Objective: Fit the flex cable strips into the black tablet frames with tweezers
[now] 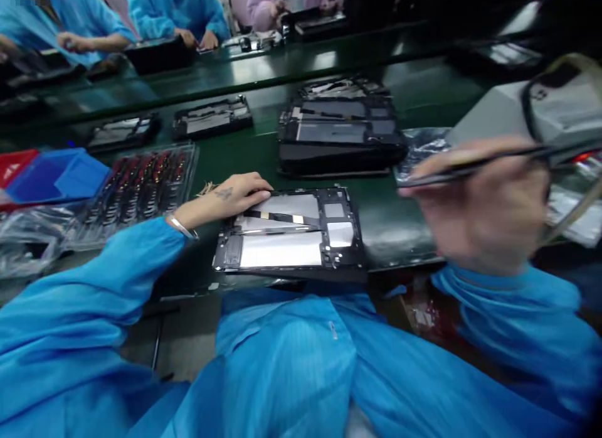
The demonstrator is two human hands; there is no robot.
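Note:
An open device frame [282,250] with silvery panels and a dark flex strip lies flat at the near edge of the green bench. My left hand [237,196] rests on its far left corner, fingers together along the frame's edge. Raised at the right is my right hand [484,206], blurred by motion, its fingers closed on a thin dark tool [475,168] that looks like tweezers. That hand is well apart from the frame. Behind the frame sits a stack of similar dark device frames [338,137].
Clear plastic trays [145,187] of small parts and a blue bin [59,177] stand left. Two frame stacks [214,117] lie farther back. A pale box [503,112] with a cable is at right. People in blue and pink sleeves work across the bench [258,143].

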